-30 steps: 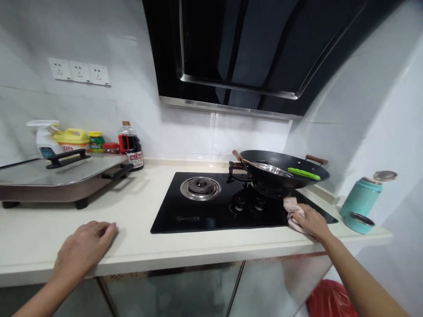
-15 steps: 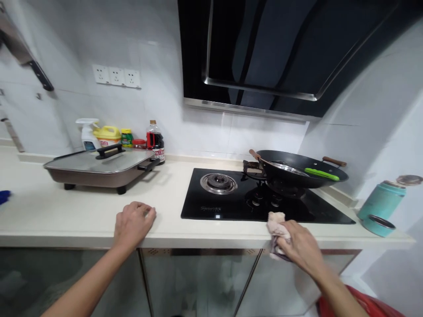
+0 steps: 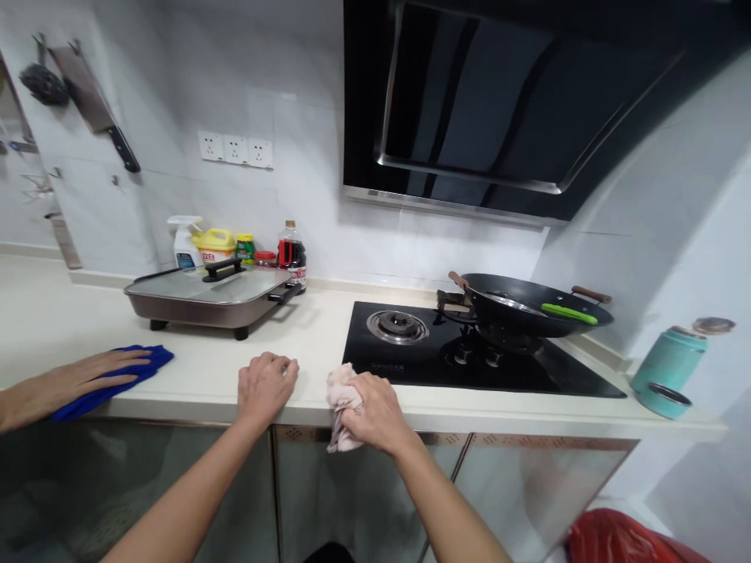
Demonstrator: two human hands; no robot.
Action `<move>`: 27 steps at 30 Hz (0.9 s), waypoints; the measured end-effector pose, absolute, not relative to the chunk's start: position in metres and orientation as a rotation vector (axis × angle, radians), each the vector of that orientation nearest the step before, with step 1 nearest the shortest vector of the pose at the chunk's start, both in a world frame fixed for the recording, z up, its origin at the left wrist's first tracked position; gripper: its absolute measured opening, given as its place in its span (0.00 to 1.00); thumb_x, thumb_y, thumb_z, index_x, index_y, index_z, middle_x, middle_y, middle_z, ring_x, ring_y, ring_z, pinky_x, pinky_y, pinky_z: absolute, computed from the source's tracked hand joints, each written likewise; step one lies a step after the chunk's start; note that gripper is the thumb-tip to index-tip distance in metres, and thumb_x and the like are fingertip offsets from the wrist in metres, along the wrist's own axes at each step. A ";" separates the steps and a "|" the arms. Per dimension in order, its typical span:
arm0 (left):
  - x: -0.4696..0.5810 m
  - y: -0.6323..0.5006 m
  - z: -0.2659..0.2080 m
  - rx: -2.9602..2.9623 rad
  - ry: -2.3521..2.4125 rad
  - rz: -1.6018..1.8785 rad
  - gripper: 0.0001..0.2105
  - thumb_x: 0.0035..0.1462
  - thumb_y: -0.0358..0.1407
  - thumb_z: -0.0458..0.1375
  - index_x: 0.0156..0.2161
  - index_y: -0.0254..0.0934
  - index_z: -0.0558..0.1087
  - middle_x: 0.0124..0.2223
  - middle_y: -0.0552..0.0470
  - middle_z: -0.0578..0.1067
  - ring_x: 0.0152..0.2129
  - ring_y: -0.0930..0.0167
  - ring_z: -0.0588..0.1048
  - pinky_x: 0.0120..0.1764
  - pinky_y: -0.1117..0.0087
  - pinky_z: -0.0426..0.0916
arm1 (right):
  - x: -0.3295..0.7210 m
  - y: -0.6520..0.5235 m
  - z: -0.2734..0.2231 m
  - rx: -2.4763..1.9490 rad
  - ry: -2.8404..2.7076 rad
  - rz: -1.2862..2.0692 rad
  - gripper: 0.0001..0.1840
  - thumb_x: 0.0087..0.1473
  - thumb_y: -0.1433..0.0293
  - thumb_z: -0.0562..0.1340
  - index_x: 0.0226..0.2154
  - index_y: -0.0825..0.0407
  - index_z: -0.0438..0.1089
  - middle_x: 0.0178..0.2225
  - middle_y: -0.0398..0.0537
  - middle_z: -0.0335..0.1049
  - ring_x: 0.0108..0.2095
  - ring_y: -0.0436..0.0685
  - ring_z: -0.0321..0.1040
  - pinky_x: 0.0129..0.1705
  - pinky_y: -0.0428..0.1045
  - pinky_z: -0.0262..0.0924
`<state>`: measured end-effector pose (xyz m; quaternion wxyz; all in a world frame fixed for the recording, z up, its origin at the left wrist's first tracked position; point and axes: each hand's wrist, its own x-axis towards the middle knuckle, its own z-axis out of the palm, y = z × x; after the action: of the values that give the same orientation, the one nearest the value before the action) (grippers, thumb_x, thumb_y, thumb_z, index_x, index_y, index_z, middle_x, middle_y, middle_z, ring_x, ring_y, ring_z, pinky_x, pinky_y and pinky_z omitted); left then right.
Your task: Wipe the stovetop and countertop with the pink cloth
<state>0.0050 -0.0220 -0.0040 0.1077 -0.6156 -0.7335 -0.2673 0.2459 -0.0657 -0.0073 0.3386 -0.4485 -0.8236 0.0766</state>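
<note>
My right hand (image 3: 375,410) is closed on a pale pink cloth (image 3: 343,399) at the front edge of the white countertop (image 3: 320,336), just left of the black glass gas stove (image 3: 422,367). Part of the cloth hangs over the edge. Empty and loosely curled, my left hand (image 3: 264,387) rests on the counter a short way to the left of the cloth. At far left, another person's hand (image 3: 88,379) lies flat on a blue cloth (image 3: 144,367).
An electric pan (image 3: 188,305) with a glass lid stands behind my left hand, bottles (image 3: 290,254) behind it. A wok (image 3: 510,313) with a green-handled utensil (image 3: 569,313) sits on the right burner. A turquoise flask (image 3: 672,360) and its cup (image 3: 662,400) stand at far right.
My right hand has swept the pink cloth leftward along the counter edge, past the stove's left side. The other person's hand has come into view on the blue cloth. The view has shifted left.
</note>
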 end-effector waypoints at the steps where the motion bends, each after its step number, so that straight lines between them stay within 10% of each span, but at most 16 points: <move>1: 0.005 -0.022 -0.004 -1.802 -2.160 -0.797 0.22 0.66 0.44 0.46 0.40 0.40 0.83 0.49 0.43 0.79 0.51 0.56 0.72 0.53 0.56 0.61 | 0.245 -0.068 -0.005 -1.149 -2.100 0.315 0.20 0.44 0.68 0.61 0.44 0.48 0.73 0.44 0.47 0.74 0.45 0.60 0.68 0.50 0.54 0.58; 8: 0.006 -0.027 -0.002 -1.812 -2.140 -0.816 0.21 0.66 0.43 0.47 0.38 0.39 0.83 0.47 0.41 0.80 0.48 0.56 0.73 0.50 0.57 0.61 | 0.348 -0.088 0.010 -1.097 -1.712 0.790 0.18 0.42 0.65 0.56 0.38 0.50 0.73 0.37 0.45 0.78 0.39 0.59 0.72 0.43 0.51 0.66; 16: 0.008 -0.028 -0.003 -1.851 -2.131 -0.810 0.20 0.65 0.42 0.48 0.38 0.39 0.83 0.47 0.40 0.80 0.48 0.56 0.72 0.48 0.58 0.60 | 0.469 -0.073 0.028 -1.865 -1.826 0.401 0.17 0.50 0.61 0.57 0.38 0.48 0.77 0.39 0.47 0.80 0.41 0.60 0.74 0.42 0.49 0.64; 27: 0.010 -0.027 -0.006 -1.860 -2.157 -0.940 0.19 0.65 0.42 0.50 0.39 0.37 0.83 0.47 0.39 0.80 0.49 0.56 0.71 0.50 0.56 0.58 | 0.382 -0.060 0.019 -1.859 -2.117 0.172 0.17 0.51 0.61 0.60 0.43 0.45 0.75 0.41 0.47 0.78 0.42 0.60 0.73 0.39 0.48 0.55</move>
<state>0.0103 -0.0266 -0.0060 0.0708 -0.6186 -0.7173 -0.3127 0.3817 -0.0600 0.0192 0.1590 -0.6501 -0.7406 0.0600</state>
